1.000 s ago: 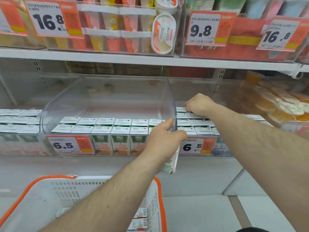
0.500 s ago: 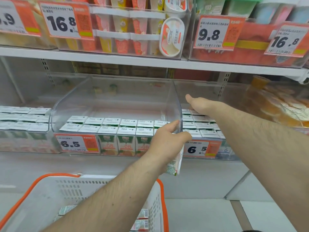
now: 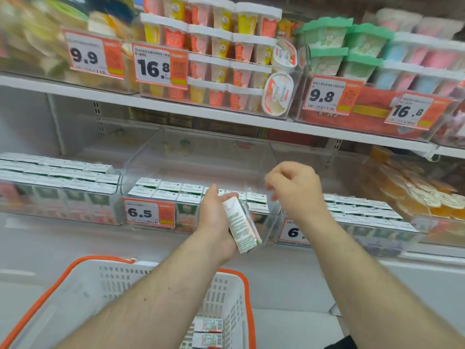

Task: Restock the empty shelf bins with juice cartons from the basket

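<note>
At frame centre the left hand point(image 3: 216, 220) grips a carton point(image 3: 241, 224) for handover; the right hand point(image 3: 295, 190), loosely curled, holds nothing

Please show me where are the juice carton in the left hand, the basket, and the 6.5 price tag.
juice carton point(image 3: 241, 226): head view, printed side face.
basket point(image 3: 100, 259): head view, orange rim.
6.5 price tag point(image 3: 141, 212): head view, the digits.
</note>
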